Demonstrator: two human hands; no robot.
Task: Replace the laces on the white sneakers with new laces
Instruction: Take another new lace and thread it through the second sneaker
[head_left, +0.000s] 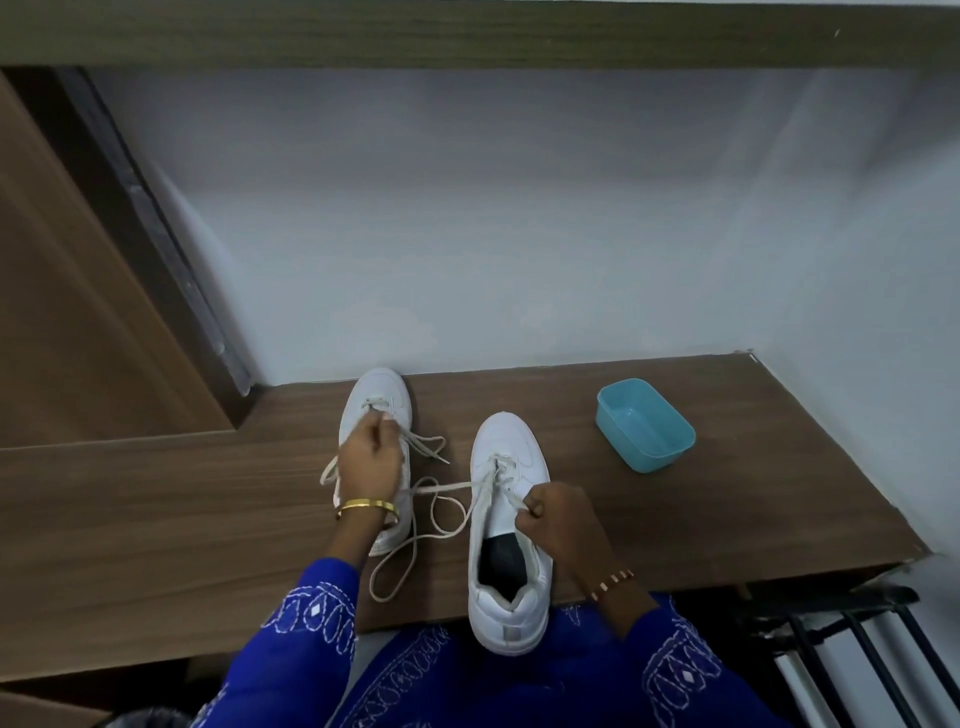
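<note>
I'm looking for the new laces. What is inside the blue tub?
The blue tub shows only its bare blue floor and far walls, with no laces visible. Its near wall hides a narrow strip of the bottom.

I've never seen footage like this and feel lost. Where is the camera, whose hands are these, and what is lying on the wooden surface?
There is no machine here: the one picture comes from a camera worn on a person's head, looking down at their own two hands. On the brown wooden desk stand two white sneakers. The left hand, with a gold bangle, pinches the cream lace at the left white sneaker. The right hand pinches a lace of the right white sneaker, whose heel overhangs the desk edge. Loose cream laces trail between the shoes. A small light-blue plastic tub sits further right; nothing shows inside it.
</note>
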